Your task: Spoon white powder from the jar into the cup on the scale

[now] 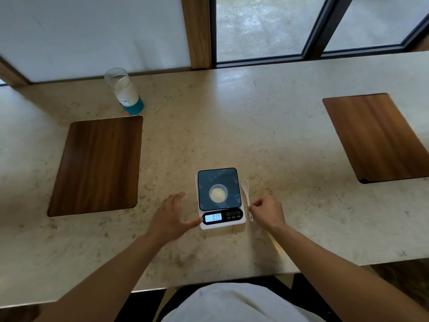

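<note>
Head view: right hand (267, 211) fingers pinch the white plastic spoon (246, 196) lying lengthwise right of the scale (220, 198); left hand (171, 217) open. Powder jar (124, 91) stands upper left, nearer the left hand.

Glossy stone counter (255, 126), wood insets (97, 166)

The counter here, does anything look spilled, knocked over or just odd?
Nothing looks spilled. The cup sits upright on the scale with powder inside, the spoon lies beside the scale, and the jar stands far off at the back left. Its apparent lean is probably the wide-angle lens.
</note>
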